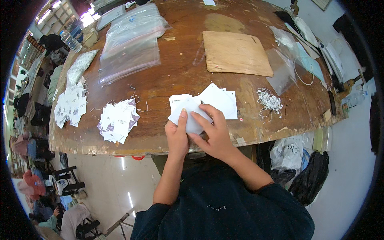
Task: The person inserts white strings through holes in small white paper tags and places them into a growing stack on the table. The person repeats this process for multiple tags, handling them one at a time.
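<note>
Just above the table's front edge, a white card [190, 119] is tilted between my two hands. My left hand [177, 136] grips its lower left side, the thumb lying on its face. The fingers of my right hand [214, 130] are bent against the card's right side, index finger near its top corner and thumb by its lower edge. A small dark mark shows by that index fingertip; I cannot tell what it is. Whether one card or several are held is unclear. Behind them lie loose white cards [224, 103], with a smaller stack [179, 100] on the left.
Left on the worn wooden table [176, 76] are printed tags [120, 121], white tags [71, 105] and clear plastic bags [130, 56]. Tangled white strings [269, 102] lie on the right, a wooden board [238, 54] farther back. Bags [308, 180] sit below the table's right side.
</note>
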`<state>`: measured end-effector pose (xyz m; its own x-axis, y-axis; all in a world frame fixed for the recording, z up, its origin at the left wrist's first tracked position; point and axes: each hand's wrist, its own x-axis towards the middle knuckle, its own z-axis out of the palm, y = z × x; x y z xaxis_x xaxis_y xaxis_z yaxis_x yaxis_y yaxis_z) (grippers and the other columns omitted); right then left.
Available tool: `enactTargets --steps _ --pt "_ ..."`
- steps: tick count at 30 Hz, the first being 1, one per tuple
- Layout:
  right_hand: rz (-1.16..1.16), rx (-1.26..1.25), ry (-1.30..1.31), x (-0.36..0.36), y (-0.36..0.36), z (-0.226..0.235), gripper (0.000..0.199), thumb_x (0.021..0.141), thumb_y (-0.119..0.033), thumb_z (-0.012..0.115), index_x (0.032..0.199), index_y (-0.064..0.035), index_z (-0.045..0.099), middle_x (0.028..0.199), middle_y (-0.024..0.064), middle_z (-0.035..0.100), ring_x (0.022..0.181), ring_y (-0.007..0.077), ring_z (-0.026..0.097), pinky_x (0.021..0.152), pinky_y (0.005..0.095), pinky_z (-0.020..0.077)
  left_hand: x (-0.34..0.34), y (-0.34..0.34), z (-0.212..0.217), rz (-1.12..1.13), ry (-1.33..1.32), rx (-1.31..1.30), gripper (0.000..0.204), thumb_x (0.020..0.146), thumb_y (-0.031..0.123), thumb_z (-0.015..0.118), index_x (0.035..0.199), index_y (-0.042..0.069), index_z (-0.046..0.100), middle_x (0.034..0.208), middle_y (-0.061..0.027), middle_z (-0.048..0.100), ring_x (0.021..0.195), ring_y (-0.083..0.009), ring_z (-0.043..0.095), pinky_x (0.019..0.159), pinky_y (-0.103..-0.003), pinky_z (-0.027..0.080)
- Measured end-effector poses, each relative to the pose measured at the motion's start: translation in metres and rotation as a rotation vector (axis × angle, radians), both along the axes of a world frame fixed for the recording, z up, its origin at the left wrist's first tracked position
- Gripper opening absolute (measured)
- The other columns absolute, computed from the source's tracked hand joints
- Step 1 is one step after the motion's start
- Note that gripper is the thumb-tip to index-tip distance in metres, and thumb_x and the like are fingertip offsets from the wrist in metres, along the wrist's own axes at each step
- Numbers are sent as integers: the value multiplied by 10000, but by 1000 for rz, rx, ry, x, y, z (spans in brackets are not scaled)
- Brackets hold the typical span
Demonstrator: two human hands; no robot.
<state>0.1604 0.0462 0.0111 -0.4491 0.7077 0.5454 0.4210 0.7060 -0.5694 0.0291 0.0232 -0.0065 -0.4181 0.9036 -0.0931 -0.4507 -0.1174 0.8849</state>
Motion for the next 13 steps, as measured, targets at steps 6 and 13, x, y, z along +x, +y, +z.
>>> enactTargets --steps 6,13 --pt "-412 87 -296 84 19 -7 292 835 -154 669 1097 -30 631 986 147 644 951 342 588 869 443 466 -3 0 -1 42 87 -22 323 987 221 585 1145 -58 632 1052 -65 661 919 -94 589 802 -266 482" --pt "-665 -220 -772 141 27 -17 301 808 -110 688 1098 -52 630 1074 179 631 1019 342 586 867 425 484 7 5 5 -1 116 -28 338 971 210 610 1170 -63 621 1058 -71 662 941 -103 587 826 -269 474"
